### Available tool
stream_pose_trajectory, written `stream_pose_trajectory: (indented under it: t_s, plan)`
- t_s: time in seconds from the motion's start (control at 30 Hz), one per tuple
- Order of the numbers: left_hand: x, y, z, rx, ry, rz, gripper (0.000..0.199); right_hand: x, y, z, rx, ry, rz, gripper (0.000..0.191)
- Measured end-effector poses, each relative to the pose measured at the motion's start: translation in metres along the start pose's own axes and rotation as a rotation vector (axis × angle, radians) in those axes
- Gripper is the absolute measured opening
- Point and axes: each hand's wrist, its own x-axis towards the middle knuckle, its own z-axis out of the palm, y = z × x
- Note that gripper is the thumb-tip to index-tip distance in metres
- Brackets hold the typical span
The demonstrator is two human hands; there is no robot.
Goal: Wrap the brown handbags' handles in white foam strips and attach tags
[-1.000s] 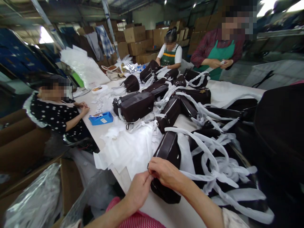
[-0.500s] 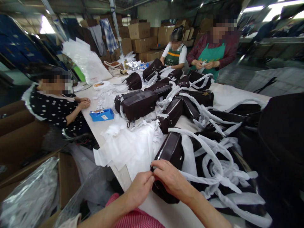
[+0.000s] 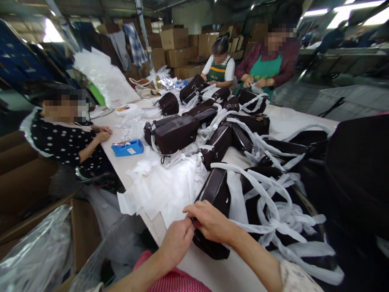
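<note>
Head view: the person's two bare hands meet at the left side of a dark brown bag near the closest edge of a pale bench [image 3: 214, 272]. The left hand [image 3: 176, 240] has its fingers curled in against the thumb in a tight pinch beside the bag [image 3: 215, 190]; whatever small part sits in that pinch is hidden. The right hand [image 3: 212, 221] lies over the bag's side, index finger stretched out and the others bent; its tips are partly covered, so I cannot tell how firmly they close or on what.

For such fine finger work, it seems best to let the right hand brace the bag against the bench while the left fingertips make small, controlled movements, without scratching the smooth panel.

Immediately right of the bag, straps wrapped in white material [image 3: 272, 202] tangle in loops; keeping them clear of the fingers would help. Touching or just beside its left side, loose white sheets [image 3: 164, 184] lie in a heap. Beyond that heap, farther left of the bag, is a blue tape dispenser [image 3: 127, 148]. More dark bags [image 3: 176, 136] crowd the bench beyond it. Well past the bag, three other people work around the bench.
</note>
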Motion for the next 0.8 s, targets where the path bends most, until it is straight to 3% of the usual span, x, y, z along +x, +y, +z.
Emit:
stream_pose_trajectory:
  t_s: [0.13,0.3,0.4,0.5,0.6,0.7,0.8]
  plan:
    - [-0.002,0.007,-0.003,-0.050,-0.008,0.028,0.030,-0.006,0.000,-0.003,0.044,0.032,0.024,0.059]
    - [-0.001,0.011,0.000,-0.066,0.042,-0.020,0.028,-0.001,-0.002,0.001,-0.126,0.029,0.041,0.043]
    - [0.004,0.009,0.002,-0.257,0.008,-0.146,0.023,0.004,-0.002,0.006,-0.162,0.053,0.029,0.036]
    - [0.010,0.006,-0.004,-0.576,-0.145,-0.426,0.018,0.005,-0.001,0.009,-0.090,0.079,-0.002,0.038]
    - [0.013,0.002,-0.016,-0.965,-0.445,-0.712,0.017,0.001,-0.001,0.007,-0.030,0.109,-0.031,0.036]
    - [0.013,-0.003,-0.019,-1.447,-0.706,-0.845,0.018,-0.008,-0.002,0.004,-0.021,0.152,-0.031,0.026]
    - [0.010,-0.007,-0.005,-1.690,-0.692,-0.895,0.014,-0.018,-0.002,0.003,-0.010,0.189,-0.020,0.022]
